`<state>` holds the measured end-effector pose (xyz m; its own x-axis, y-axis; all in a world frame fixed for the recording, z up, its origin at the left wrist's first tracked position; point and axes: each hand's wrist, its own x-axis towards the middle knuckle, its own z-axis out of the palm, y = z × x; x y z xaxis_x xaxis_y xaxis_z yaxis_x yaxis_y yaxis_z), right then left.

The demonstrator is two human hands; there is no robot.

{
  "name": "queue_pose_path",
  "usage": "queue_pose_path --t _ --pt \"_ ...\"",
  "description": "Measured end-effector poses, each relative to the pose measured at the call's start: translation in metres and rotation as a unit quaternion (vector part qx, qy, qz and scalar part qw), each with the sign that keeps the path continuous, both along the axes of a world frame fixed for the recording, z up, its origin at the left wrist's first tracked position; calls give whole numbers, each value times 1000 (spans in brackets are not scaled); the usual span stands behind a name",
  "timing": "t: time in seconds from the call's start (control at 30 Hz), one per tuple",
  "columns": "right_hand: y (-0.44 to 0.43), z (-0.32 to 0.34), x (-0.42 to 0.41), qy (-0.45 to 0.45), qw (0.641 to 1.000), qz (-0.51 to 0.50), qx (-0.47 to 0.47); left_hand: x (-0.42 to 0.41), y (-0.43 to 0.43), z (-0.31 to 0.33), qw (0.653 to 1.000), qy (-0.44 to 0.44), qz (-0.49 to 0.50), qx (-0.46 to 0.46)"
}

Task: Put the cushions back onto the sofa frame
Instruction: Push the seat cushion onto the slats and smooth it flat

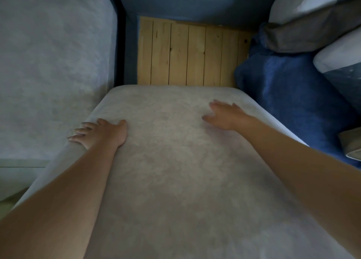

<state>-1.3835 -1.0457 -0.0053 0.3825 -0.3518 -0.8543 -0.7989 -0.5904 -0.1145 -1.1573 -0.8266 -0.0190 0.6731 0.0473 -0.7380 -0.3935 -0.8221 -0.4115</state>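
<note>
A large pale grey seat cushion (172, 161) lies lengthwise in front of me, partly over the sofa frame's wooden slats (187, 53). A strip of bare slats shows beyond its far edge. My left hand (99, 133) rests flat on the cushion's left edge, fingers spread over the side. My right hand (224, 114) lies flat on the cushion's top near the right side, fingers straight. A second grey cushion (52, 67) sits in place to the left.
The sofa's blue back (195, 1) runs across the top. Several loose cushions are piled at the right: a dark blue one (289, 94), a grey one (304, 34) and pale ones (340, 53). Floor shows at lower left.
</note>
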Motion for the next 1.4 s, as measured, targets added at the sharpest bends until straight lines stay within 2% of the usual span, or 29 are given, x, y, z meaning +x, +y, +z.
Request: queue_pose_path --t 0.07,0.13,0.2,0.23,0.3,0.37,0.43,0.47,0.63,0.7,0.77,0.8,0.9,1.03,1.17,1.2,1.3,1.4 --pt "19 0 -9 -21 1000 -9 -17 -1 -1 0 1000 0 -3 3" --pt "36 -3 -19 31 998 -3 54 -2 -2 0 1000 -1 -1 3" --pt "20 -3 -14 38 994 -41 91 0 -2 0 1000 0 -3 2" --pt "7 2 -10 17 993 -85 83 1 -4 0 1000 1 -2 1" --pt "-7 2 -12 -29 990 -141 9 3 -5 0 1000 -1 3 4" --pt "11 1 -25 3 997 -78 -11 2 -6 0 1000 -2 7 6" --pt "19 -6 -37 71 996 -31 44 1 -6 0 1000 0 6 5" --pt "11 -8 -35 76 995 -28 53 3 -6 0 1000 0 6 4" --pt "-9 -1 -38 -6 993 -56 -101 5 -4 -4 1000 -3 7 2" --pt "10 -7 -51 60 996 -55 -30 5 -6 -4 1000 -3 10 3" --pt "4 -11 -52 80 995 -64 10 5 -6 -4 1000 -1 12 4" --pt "-8 -8 -47 67 994 -82 3 6 -7 -5 1000 -3 10 3" --pt "-20 -5 -49 12 984 -136 -112 8 -7 -5 1000 -4 12 3" --pt "-1 -9 -60 110 988 -98 -36 8 -9 -4 1000 -1 11 1" --pt "-34 -4 -54 54 977 -149 -144 11 -11 -6 1000 4 17 3" --pt "-26 -6 -63 62 980 -128 -139 10 -12 -6 1000 5 15 6" --pt "-11 -11 -81 143 984 -106 -25 8 -14 -4 1000 8 17 11" --pt "-46 -3 -68 98 988 -108 -52 15 -18 -3 999 18 27 10"
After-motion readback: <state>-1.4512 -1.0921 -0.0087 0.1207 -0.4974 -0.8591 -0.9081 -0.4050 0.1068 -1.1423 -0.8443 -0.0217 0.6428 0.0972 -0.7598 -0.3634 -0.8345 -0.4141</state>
